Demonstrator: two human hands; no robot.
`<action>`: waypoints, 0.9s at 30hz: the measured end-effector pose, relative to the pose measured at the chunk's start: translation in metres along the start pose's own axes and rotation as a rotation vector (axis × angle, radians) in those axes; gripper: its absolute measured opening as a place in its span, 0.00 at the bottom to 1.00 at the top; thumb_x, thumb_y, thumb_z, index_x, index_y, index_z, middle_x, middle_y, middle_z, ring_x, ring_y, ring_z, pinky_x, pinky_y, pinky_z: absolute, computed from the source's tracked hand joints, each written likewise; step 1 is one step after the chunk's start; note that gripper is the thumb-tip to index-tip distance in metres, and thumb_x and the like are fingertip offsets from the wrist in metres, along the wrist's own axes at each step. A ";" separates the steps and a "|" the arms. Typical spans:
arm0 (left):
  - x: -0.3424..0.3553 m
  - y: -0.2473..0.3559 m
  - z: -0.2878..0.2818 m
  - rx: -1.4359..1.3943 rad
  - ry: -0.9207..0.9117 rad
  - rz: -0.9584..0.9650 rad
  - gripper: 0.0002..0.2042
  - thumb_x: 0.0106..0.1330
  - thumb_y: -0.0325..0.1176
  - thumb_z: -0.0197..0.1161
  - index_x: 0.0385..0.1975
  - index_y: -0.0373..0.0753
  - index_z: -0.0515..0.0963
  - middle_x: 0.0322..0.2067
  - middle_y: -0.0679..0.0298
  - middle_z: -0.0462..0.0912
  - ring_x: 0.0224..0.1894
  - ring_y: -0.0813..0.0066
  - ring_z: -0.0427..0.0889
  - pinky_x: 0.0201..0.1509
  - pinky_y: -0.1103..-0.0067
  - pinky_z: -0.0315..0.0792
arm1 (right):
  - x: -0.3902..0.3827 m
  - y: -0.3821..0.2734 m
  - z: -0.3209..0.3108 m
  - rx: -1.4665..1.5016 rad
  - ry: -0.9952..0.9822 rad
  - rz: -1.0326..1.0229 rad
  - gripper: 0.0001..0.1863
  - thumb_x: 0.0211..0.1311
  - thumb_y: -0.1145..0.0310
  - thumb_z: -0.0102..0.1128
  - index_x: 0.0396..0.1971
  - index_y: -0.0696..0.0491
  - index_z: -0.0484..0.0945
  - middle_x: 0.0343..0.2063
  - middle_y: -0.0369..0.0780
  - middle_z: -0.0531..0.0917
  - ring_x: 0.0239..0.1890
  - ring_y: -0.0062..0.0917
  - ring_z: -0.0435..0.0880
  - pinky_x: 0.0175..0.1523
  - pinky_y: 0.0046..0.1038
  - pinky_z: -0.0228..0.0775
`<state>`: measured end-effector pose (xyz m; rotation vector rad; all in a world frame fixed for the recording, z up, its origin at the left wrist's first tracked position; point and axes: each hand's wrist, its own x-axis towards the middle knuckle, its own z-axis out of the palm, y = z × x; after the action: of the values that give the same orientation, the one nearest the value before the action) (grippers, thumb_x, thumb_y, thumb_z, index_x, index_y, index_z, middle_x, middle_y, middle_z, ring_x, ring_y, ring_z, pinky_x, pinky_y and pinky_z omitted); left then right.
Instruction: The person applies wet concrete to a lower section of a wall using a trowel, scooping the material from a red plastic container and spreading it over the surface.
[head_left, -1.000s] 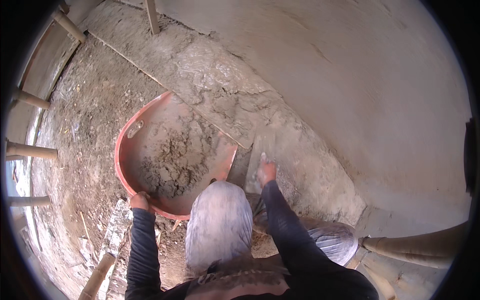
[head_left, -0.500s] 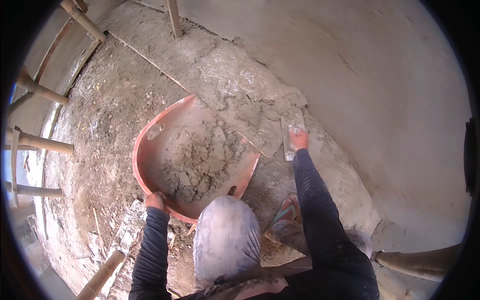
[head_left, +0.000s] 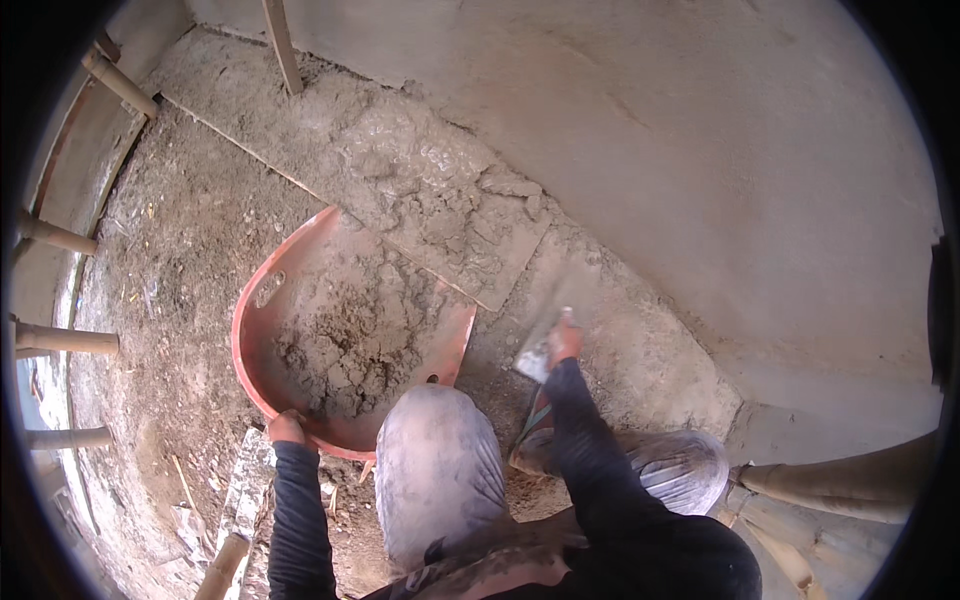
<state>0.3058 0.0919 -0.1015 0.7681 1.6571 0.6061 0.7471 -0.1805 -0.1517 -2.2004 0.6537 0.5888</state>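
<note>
- Trowel (head_left: 538,350), flat and pale, is located near the centre of the view, toward 4 o'clock; its blade is partly blurred, and I cannot tell whether it touches the surface below.
- Right hand (head_left: 566,343) is closed around the handle of this tool, and the light end of the handle appears beyond the fingers, at 12 o'clock of the hand.
- Left hand (head_left: 287,428) is curled over the rim of the tub at its 7 o'clock side; how its hidden fingers are placed, I cannot tell.
- Orange-red tub (head_left: 241,335), with a round side and a straight cut side, is at 9 o'clock from the trowel, well apart from it.
- Grey, lumpy mortar (head_left: 350,350) lies inside the tub.
- Wet mortar layer (head_left: 430,170) spreads at 1 o'clock from the tub, along the foot of the smooth grey wall (head_left: 740,200), which fills the 2 o'clock part.
- One knee (head_left: 435,470) stands at 5 o'clock of the tub, and a foot in a sandal (head_left: 533,418) is at 6 o'clock of the trowel.
- Bamboo poles (head_left: 75,340) enter between 8 and 10 o'clock, above rough ground (head_left: 190,260).
</note>
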 end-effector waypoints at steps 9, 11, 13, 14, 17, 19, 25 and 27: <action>-0.037 0.017 0.057 -0.085 0.036 0.006 0.03 0.46 0.22 0.48 0.20 0.36 0.69 0.19 0.64 0.68 0.19 0.71 0.68 0.25 0.76 0.65 | 0.063 -0.040 0.043 -0.452 0.361 -0.685 0.24 0.60 0.48 0.53 0.39 0.55 0.77 0.27 0.53 0.82 0.32 0.47 0.82 0.38 0.45 0.73; -0.035 0.030 0.031 -0.104 0.080 0.043 0.02 0.47 0.22 0.49 0.18 0.35 0.69 0.18 0.63 0.69 0.19 0.71 0.68 0.24 0.75 0.65 | -0.003 -0.051 0.042 -0.533 0.299 -0.798 0.24 0.61 0.46 0.51 0.38 0.55 0.77 0.27 0.53 0.82 0.32 0.49 0.81 0.38 0.46 0.72; -0.011 0.010 0.008 -0.072 0.033 -0.016 0.04 0.48 0.23 0.51 0.14 0.34 0.70 0.15 0.63 0.70 0.18 0.71 0.69 0.23 0.74 0.65 | -0.013 -0.058 0.028 -0.600 0.313 -0.796 0.25 0.62 0.45 0.49 0.37 0.55 0.77 0.27 0.53 0.82 0.32 0.49 0.81 0.38 0.47 0.72; -0.012 0.006 0.010 -0.067 0.020 -0.028 0.04 0.48 0.23 0.51 0.14 0.34 0.70 0.15 0.63 0.70 0.18 0.71 0.69 0.23 0.74 0.64 | -0.005 -0.065 0.020 -0.628 0.335 -0.771 0.26 0.62 0.45 0.48 0.37 0.55 0.77 0.27 0.53 0.82 0.32 0.49 0.81 0.38 0.48 0.72; -0.007 -0.004 0.024 -0.028 -0.002 -0.021 0.04 0.48 0.24 0.52 0.14 0.35 0.70 0.15 0.63 0.71 0.18 0.72 0.69 0.23 0.75 0.64 | 0.064 -0.081 -0.004 -0.878 0.367 -0.733 0.29 0.64 0.43 0.43 0.44 0.55 0.76 0.34 0.53 0.82 0.38 0.46 0.82 0.42 0.46 0.73; -0.004 -0.006 0.027 0.031 0.021 0.059 0.04 0.48 0.24 0.52 0.14 0.35 0.71 0.15 0.63 0.72 0.18 0.72 0.69 0.24 0.75 0.64 | 0.099 -0.103 -0.004 -0.824 0.472 -0.913 0.29 0.62 0.41 0.45 0.36 0.55 0.79 0.29 0.53 0.82 0.36 0.49 0.81 0.41 0.46 0.73; 0.019 -0.012 0.021 0.140 -0.011 0.019 0.08 0.50 0.25 0.53 0.12 0.34 0.74 0.14 0.61 0.75 0.18 0.71 0.72 0.25 0.76 0.66 | 0.100 -0.138 0.044 -0.861 -0.038 -1.058 0.31 0.63 0.45 0.46 0.28 0.63 0.79 0.30 0.57 0.80 0.38 0.51 0.80 0.45 0.44 0.71; 0.012 -0.008 0.016 0.171 -0.007 0.086 0.08 0.50 0.25 0.53 0.12 0.34 0.74 0.14 0.61 0.75 0.18 0.71 0.72 0.24 0.75 0.66 | 0.056 -0.129 0.054 -0.839 -0.288 -0.971 0.29 0.64 0.48 0.44 0.28 0.63 0.79 0.31 0.57 0.80 0.40 0.51 0.78 0.49 0.43 0.69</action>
<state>0.3183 0.0955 -0.1186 0.9678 1.6912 0.5252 0.8579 -0.0782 -0.1491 -2.6954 -0.9636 0.6718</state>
